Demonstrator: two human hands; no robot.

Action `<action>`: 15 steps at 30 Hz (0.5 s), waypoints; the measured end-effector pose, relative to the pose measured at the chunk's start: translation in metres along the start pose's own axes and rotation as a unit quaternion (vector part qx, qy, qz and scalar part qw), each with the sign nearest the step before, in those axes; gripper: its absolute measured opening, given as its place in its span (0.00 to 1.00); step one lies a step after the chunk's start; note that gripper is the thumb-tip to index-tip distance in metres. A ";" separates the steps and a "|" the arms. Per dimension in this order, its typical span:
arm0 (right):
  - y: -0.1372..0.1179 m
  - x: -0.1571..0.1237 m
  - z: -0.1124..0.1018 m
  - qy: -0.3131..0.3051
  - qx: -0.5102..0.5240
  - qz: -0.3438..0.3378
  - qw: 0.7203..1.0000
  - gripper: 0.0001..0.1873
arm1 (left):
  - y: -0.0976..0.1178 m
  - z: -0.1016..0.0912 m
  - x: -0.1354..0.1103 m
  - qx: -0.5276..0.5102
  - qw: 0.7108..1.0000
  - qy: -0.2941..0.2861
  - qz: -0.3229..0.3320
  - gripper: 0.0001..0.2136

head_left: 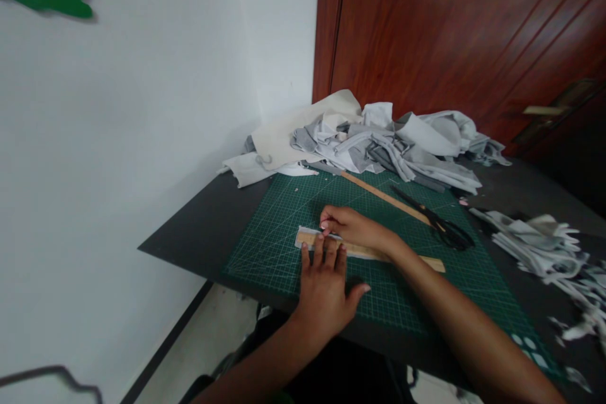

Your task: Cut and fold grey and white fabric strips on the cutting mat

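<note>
On the green cutting mat (265, 252) lies a wooden ruler (433, 264) on top of a narrow strip of pale grey fabric (299, 241). My left hand (326, 290) rests with spread fingers, its fingertips pressing the ruler near its left end. Just beyond the ruler, my right hand (348, 225) is closed in a pinch at the strip's far edge. Something small and pinkish shows at its fingertips, too small to name. The right forearm crosses over the ruler and hides part of it.
Black-handled scissors (445, 227) lie on the mat's right side, touching a second wooden ruler (386, 197). Grey and white fabric pieces (379, 139) are heaped at the back, before a wooden door (449, 31). More scraps (540, 240) lie at the right. A white wall (165, 107) borders the left.
</note>
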State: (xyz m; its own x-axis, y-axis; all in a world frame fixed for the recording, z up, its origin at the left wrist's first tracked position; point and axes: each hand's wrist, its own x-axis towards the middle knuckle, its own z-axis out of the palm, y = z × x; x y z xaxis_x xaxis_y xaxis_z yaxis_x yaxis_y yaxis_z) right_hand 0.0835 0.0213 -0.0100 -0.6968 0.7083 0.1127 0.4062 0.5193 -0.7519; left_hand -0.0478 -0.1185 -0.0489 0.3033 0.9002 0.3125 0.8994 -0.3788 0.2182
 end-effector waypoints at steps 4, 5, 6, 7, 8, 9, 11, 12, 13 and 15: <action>-0.003 -0.006 -0.018 0.002 -0.019 0.018 1.000 0.06 | 0.000 -0.001 0.000 -0.002 1.000 -0.003 0.003 0.35; -0.004 -0.009 -0.025 0.001 -0.020 0.028 0.999 0.06 | 0.000 -0.002 0.001 -0.003 1.000 -0.003 0.003 0.35; -0.005 -0.012 -0.031 -0.003 -0.013 0.039 0.999 0.07 | 0.000 -0.002 0.001 -0.004 1.000 -0.003 0.003 0.35; -0.006 -0.015 -0.037 -0.008 0.002 0.053 0.999 0.07 | -0.001 -0.003 0.002 -0.005 1.000 -0.003 0.003 0.35; -0.006 -0.018 -0.043 -0.016 0.021 0.069 0.997 0.06 | -0.001 -0.003 0.002 -0.005 1.000 -0.003 0.003 0.35; -0.007 -0.021 -0.046 -0.027 0.041 0.085 0.995 0.06 | -0.001 -0.003 0.002 -0.006 1.000 -0.003 0.003 0.35; -0.006 -0.024 -0.050 -0.063 0.073 0.107 0.990 0.10 | -0.001 -0.004 0.003 -0.005 1.000 -0.001 0.004 0.35; -0.005 -0.025 -0.049 -0.086 0.077 0.109 0.987 0.13 | -0.001 -0.004 0.003 -0.004 1.000 0.000 0.004 0.35; -0.004 -0.024 -0.048 -0.109 0.075 0.105 0.986 0.14 | -0.001 -0.005 0.003 -0.003 1.000 0.000 0.004 0.35; -0.002 -0.023 -0.044 -0.141 0.049 0.093 0.984 0.14 | -0.001 -0.005 0.003 -0.001 1.000 -0.002 0.006 0.35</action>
State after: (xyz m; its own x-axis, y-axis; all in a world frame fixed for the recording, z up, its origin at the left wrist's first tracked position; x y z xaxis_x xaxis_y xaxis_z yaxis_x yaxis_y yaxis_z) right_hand 0.1245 0.0247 0.0173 -0.7575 0.6191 -0.2071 0.4935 0.3352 -0.8026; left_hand -0.0492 -0.1170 -0.0436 0.3150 0.8965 0.3117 0.8948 -0.3899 0.2172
